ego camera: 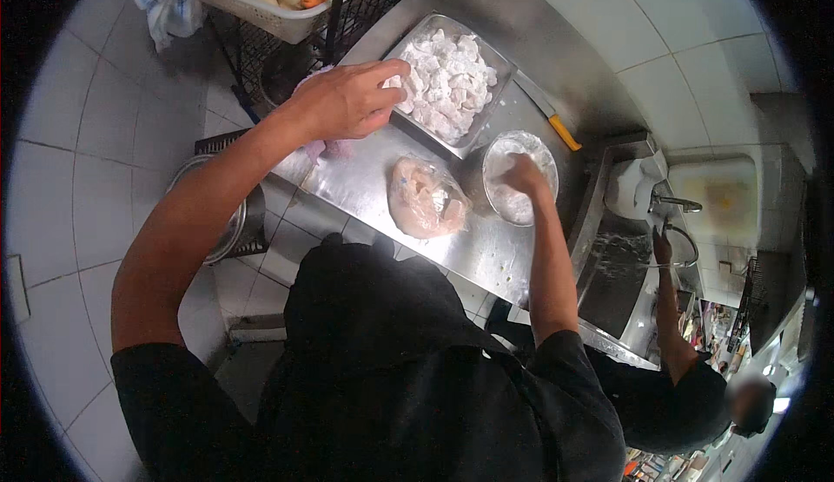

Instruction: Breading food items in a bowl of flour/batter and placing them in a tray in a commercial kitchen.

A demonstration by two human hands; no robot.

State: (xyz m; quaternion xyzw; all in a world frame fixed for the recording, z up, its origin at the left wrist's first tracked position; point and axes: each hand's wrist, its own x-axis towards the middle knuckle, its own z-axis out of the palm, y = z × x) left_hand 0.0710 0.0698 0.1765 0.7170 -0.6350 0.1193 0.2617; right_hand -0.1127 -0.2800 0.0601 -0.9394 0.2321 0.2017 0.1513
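Note:
My left hand point(358, 99) is at the left edge of a rectangular metal pan, its fingertips at the pieces there; whether it grips one cannot be told. The metal pan point(506, 73) holds a heap of white-floured pieces point(449, 81), likely raw meat. My right hand point(521, 174) reaches into a round metal container point(554, 172) of white flour point(511, 205); its fingers are blurred and partly hidden. Between my arms, a clear plastic bag point(427, 198) of pale raw meat lies on the steel counter point(352, 189).
A yellow-handled knife point(563, 132) lies behind the container. White basket point(287, 23) with carrots and pale root vegetables stands upper left. Pinkish cloth point(316, 150) lies under my left wrist. At right, a co-worker's hand point(662, 247) is by a running tap point(681, 204) over a sink.

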